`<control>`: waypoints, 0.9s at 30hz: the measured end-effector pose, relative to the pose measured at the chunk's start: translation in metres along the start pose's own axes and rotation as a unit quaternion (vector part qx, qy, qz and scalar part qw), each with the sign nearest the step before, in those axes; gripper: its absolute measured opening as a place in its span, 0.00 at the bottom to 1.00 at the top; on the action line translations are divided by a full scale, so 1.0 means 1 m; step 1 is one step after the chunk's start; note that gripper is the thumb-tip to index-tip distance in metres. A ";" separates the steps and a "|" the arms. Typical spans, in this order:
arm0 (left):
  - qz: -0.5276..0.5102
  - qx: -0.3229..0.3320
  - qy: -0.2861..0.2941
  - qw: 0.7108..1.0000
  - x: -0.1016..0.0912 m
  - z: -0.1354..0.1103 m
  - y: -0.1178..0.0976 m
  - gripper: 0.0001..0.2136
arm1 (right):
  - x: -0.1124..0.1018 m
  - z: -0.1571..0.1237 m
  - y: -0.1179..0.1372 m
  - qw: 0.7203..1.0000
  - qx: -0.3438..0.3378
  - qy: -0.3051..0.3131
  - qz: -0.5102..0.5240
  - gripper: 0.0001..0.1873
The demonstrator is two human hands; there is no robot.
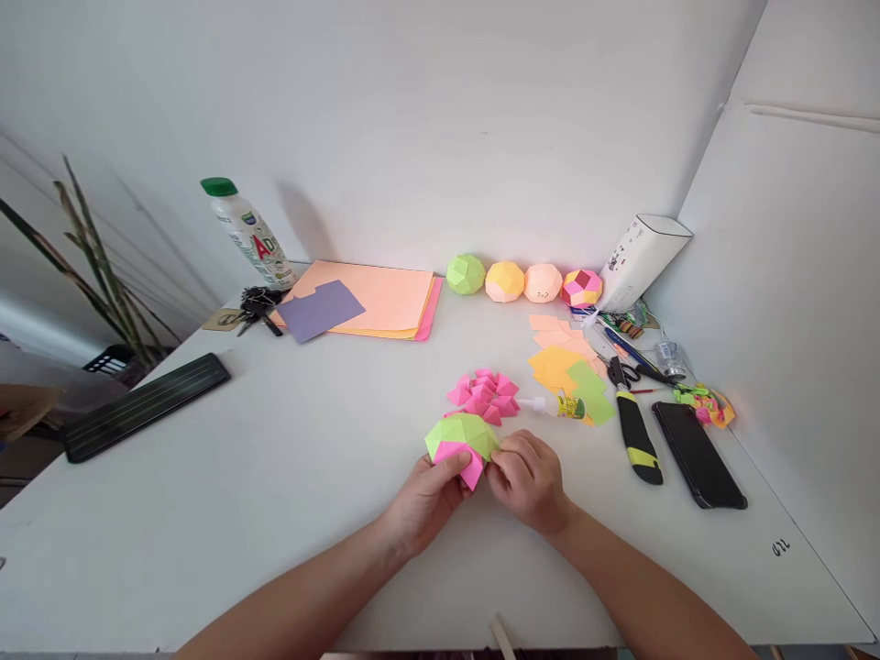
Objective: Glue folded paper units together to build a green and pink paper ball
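A half-round folded paper model [462, 438], green on top with pink pieces along its near side, is held above the front of the table. My left hand [430, 500] grips it from the left, thumb pressed on a pink piece. My right hand [528, 478] has its fingers pinched at the model's right edge; their tips are partly hidden. Just beyond the model lies a heap of folded pink paper pieces [484, 396]. A small glue bottle [560, 406] lies on its side to the right of the heap, its white nozzle toward the pink pieces.
Several finished paper balls [504, 281] line the wall. Orange and green paper cutouts [554, 367], a utility knife [638, 435], scissors [622, 371] and a phone [699, 455] lie right. Stacked paper sheets [385, 298], keys [258, 310] and a white bottle [254, 238] stand back left.
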State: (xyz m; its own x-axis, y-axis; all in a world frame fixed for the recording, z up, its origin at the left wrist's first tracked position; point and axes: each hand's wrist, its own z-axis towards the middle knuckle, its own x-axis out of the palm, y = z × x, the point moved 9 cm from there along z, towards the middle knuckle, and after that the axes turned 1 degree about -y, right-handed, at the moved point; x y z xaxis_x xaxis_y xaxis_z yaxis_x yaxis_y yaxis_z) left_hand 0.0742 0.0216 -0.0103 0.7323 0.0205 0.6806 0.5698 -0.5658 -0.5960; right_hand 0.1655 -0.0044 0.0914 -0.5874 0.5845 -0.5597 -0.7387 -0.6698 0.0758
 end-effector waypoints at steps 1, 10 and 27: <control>0.001 0.001 -0.002 1.000 0.000 0.000 0.000 0.12 | -0.001 0.000 0.000 1.000 0.002 -0.001 0.005 0.13; 0.015 0.001 0.005 1.000 0.000 -0.001 0.001 0.12 | -0.001 0.000 0.000 0.999 0.028 0.013 0.027 0.13; 0.023 0.002 -0.005 1.000 -0.007 0.001 0.003 0.10 | 0.000 0.000 0.008 0.999 0.015 0.035 0.017 0.14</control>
State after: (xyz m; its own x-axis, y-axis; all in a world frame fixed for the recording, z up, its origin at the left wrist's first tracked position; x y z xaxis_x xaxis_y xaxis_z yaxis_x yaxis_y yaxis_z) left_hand 0.0714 0.0211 -0.0169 0.7618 0.0032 0.6478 0.5364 -0.5638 -0.6280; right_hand 0.1601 -0.0097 0.0923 -0.5887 0.5282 -0.6119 -0.7292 -0.6736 0.1201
